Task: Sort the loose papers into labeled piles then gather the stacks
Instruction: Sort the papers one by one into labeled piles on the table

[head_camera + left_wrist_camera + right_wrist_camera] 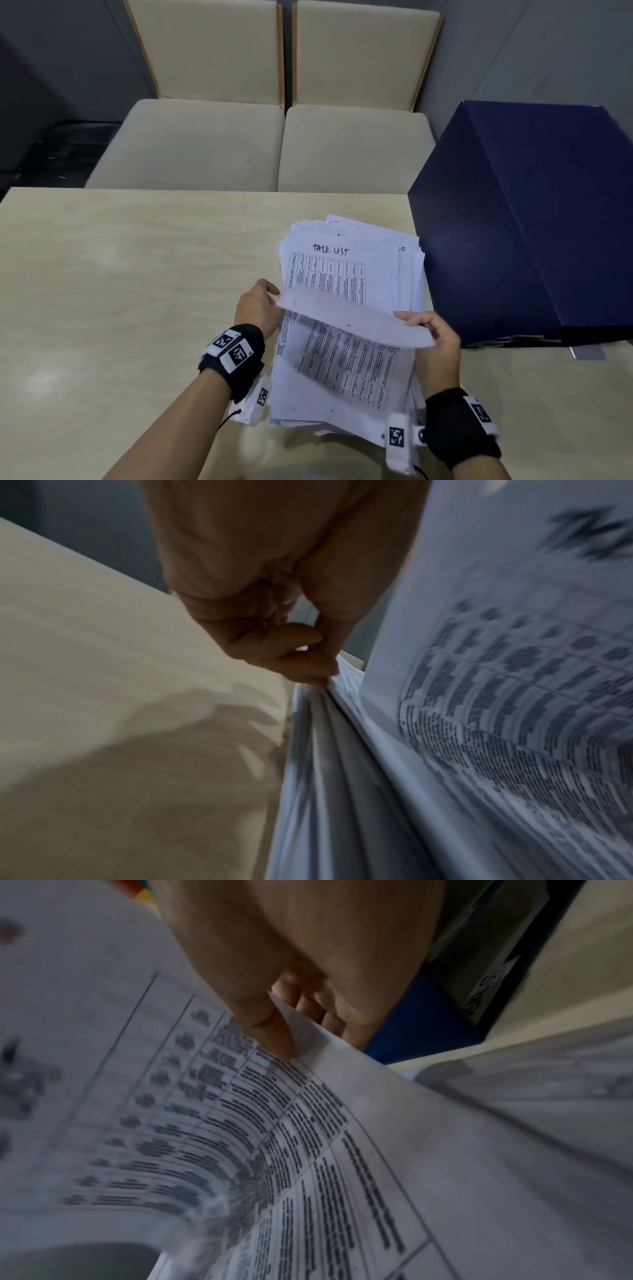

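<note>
A thick pile of printed papers (342,260) lies on the table; its exposed sheet is hand-lettered "TASK LIST". One sheet (342,315) is lifted and bowed above the pile's near half. My right hand (431,332) pinches that sheet's right corner, with the thumb (270,1026) on top of the sheet (308,1123) and the fingers under it. My left hand (260,301) is at the pile's left edge by the lifted sheet's left corner. In the left wrist view its curled fingers (301,653) pinch paper edges (325,750) beside the raised sheet (514,669).
A large dark blue box (531,212) stands on the table right of the pile, close to my right hand. Two beige chairs (205,147) (352,150) sit beyond the far edge. Bare light wooden tabletop (120,274) stretches left of the pile.
</note>
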{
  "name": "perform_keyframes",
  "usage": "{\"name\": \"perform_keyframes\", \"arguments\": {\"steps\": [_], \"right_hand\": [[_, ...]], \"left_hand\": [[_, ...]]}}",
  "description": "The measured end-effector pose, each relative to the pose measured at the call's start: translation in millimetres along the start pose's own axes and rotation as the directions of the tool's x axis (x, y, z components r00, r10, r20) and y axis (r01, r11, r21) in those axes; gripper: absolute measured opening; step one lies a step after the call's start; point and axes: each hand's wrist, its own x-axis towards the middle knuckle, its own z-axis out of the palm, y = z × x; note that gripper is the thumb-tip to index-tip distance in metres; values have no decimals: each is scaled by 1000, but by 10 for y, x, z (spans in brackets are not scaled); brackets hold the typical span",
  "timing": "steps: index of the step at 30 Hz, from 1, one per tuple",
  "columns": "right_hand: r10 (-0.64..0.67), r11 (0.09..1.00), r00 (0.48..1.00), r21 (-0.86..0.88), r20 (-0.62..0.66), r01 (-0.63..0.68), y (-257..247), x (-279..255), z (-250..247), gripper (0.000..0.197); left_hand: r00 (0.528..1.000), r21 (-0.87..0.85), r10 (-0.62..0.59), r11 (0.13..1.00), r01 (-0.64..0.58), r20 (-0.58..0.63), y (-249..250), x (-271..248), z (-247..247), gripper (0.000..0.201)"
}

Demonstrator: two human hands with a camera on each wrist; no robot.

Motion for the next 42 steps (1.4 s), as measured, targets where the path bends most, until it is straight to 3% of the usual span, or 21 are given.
{"name": "perform_keyframes", "arguments": {"steps": [3,5,8,10,13,16,17,19,21,23,26,31,33,35,39,42], "right_hand": [[67,998,998,3,1,-67,21,13,4,21],[121,993,993,-2,-5,-121,39,25,24,17],[112,993,994,30,5,-113,25,71,63,20],[121,991,993,67,-7,-120,29,101,82,26],[138,985,990,99,3,-138,106,146,62,23],[183,970,980,147,73,-192,101,165,29,33],[191,966,978,163,88,-203,78,167,12,41],[178,966,979,174,100,-193,-24,183,9,46],[169,973,979,140,118,-185,-113,159,25,40],[176,979,982,90,71,-182,-174,91,70,33],[110,994,990,24,-93,-108,-157,48,129,25],[136,989,990,64,-35,-134,-96,71,69,36],[139,988,990,67,-7,-139,-102,35,33,28],[167,984,986,61,-28,-165,-115,12,28,20],[196,974,980,125,-43,-190,-71,31,23,21],[176,971,984,163,3,-174,-132,27,58,19]], "left_hand": [[999,-15,53,998,-53,4,29,-48,-39,19],[991,144,131,981,-131,4,86,-92,-64,28],[964,531,266,818,-220,-11,216,-185,-145,35],[939,656,344,711,-255,-8,247,-229,-207,44],[882,559,471,731,-392,3,196,-242,-269,42],[829,190,559,812,-552,16,62,-251,-240,20],[841,12,540,842,-540,31,26,-255,-230,12],[876,-265,464,868,-421,129,6,-273,-220,20],[883,-355,407,881,-312,234,18,-278,-203,40],[930,-289,324,920,-266,175,58,-250,-161,50],[984,-110,166,979,-173,-71,161,-190,-101,13],[994,294,105,951,-100,-1,251,-118,43,9],[997,313,76,947,-78,19,217,-85,68,4],[999,266,10,964,-20,38,122,-54,73,17],[988,-22,-125,992,128,95,-99,-10,2,30],[998,97,14,995,-8,-63,-132,-60,-104,34]]}}
